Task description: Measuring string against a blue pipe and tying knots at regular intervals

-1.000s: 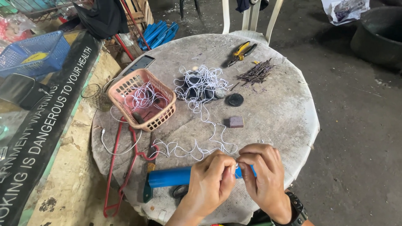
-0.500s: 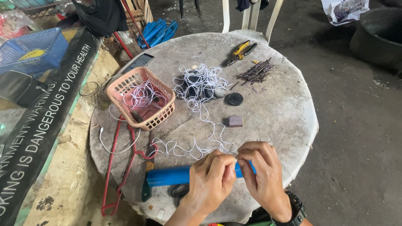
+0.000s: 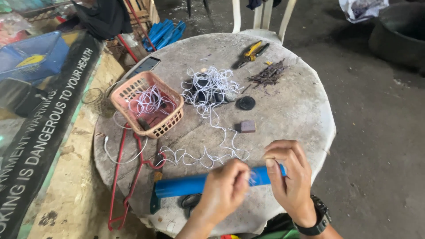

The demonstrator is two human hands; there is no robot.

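Left hand (image 3: pixel 226 188) and right hand (image 3: pixel 290 177) are pinching white string (image 3: pixel 208 155) against blue tube (image 3: pixel 190 186); trailing loops are likely snagging the red hanger (image 3: pixel 128 177).

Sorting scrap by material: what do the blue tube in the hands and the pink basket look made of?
Blue tube: likely plastic pipe, with a smooth, matte, evenly blue surface. Pink basket: moulded plastic, shown by its regular lattice walls and uniform colour. Neither shows the shine of metal.
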